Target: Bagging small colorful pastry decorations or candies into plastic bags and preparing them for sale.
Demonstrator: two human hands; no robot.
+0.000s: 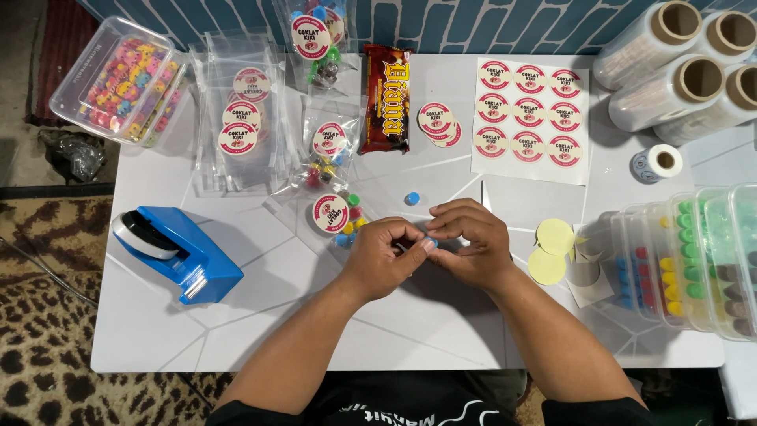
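From the head camera, a white worktop (260,315) with thin grey crack-like lines fills most of the view. It stands on a leopard-print rug (43,315), and a blue wall with a brick pattern (441,24) runs along its far edge.

Near the middle of the worktop, towards the near edge, the left hand (384,260) and the right hand (471,246) meet, fingers curled in and pinched together on a small blue piece (430,241) that is mostly hidden between the fingertips. A loose blue bead (412,199) lies just beyond the hands. Just left of the left hand is a clear bag of coloured candies with a round red-and-white sticker (331,213).

At the near left corner sits a blue tape dispenser (180,252). At the far left corner a clear box of pastel sweets (118,79) hangs over the edge, beside a stack of clear bags with stickers (239,126). At the far edge lies a brown chocolate bar wrapper (385,99), then a few loose stickers (438,122) and a sheet of round stickers (530,118). Rolls of clear film (678,67) occupy the far right corner, with a small roll of tape (656,162) below them. Along the right edge stand clear boxes of coloured candies (694,260), with two pale yellow paper rounds (550,248) beside them
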